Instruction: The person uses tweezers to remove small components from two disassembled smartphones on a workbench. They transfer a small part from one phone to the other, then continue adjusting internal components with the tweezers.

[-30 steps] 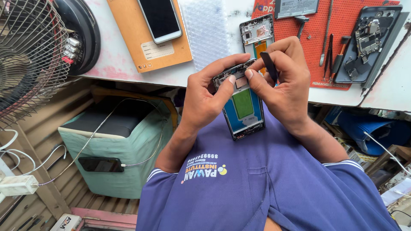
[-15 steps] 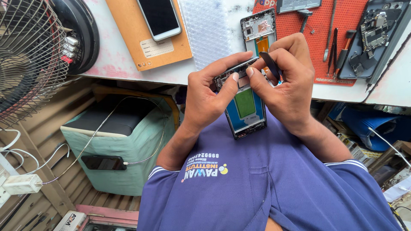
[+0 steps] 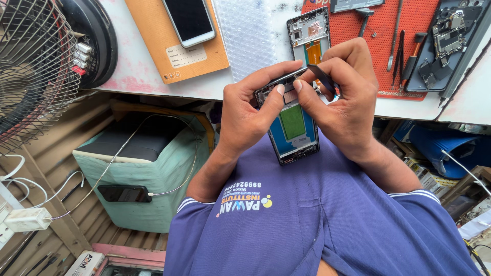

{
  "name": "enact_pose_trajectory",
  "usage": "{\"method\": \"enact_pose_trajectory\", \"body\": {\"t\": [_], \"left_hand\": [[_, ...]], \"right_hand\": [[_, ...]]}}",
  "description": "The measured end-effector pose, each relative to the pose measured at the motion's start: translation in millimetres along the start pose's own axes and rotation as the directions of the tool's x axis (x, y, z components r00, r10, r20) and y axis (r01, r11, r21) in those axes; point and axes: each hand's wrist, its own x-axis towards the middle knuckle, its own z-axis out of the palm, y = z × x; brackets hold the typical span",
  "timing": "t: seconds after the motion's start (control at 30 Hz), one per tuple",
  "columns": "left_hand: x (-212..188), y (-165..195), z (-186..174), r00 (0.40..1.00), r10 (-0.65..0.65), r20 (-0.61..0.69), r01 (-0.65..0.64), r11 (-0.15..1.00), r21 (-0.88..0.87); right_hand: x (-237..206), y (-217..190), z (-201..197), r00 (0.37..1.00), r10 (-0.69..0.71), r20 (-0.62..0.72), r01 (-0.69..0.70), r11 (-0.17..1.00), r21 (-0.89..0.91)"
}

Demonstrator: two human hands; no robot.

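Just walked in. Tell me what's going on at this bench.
A person in a blue polo shirt is working on an opened phone frame, held above their lap at the edge of the workbench. The left hand grips its side, thumb pressed near the top. The right hand holds a thin dark pry tool at the upper edge. Another opened phone and hand tools lie on a red mat; an intact phone rests on a brown envelope.

Both hands raised in front of chest, forearms angled inward. Left hand (image 3: 245,115) curled, thumb extended. Right hand (image 3: 345,99) curled, fingers pinched closed, thumbs nearly met.
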Motion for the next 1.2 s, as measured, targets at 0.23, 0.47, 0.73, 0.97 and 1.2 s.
{"method": "enact_pose_trajectory", "body": {"t": [0.23, 0.47, 0.73, 0.97, 1.2], "left_hand": [[-1.5, -3.0, 1.9, 1.000, -0.008, 0.009, 0.009, 1.000, -0.025], [-1.2, -3.0, 2.7, 1.000, 0.000, 0.014, 0.000, 1.000, -0.027], [0.1, -3.3, 3.5, 1.000, -0.022, 0.016, 0.022, 0.999, -0.047], [1.5, -1.3, 1.0, 1.000, -0.010, 0.019, 0.012, 0.997, -0.072], [2.8, -0.1, 1.0, 1.000, -0.004, 0.009, 0.005, 0.997, -0.078]], "right_hand": [[-3.9, 0.6, -0.2, 1.000, -0.007, 0.000, 0.007, 1.000, -0.020], [-2.4, 0.3, -2.2, 1.000, -0.012, 0.008, 0.012, 0.999, -0.037], [-2.6, -1.3, -2.5, 1.000, -0.017, 0.012, 0.018, 0.998, -0.059], [2.4, -5.0, -1.9, 0.999, -0.028, 0.023, 0.029, 0.996, -0.088], [3.3, -7.7, -2.7, 0.999, -0.033, 0.022, 0.036, 0.991, -0.130]]}}
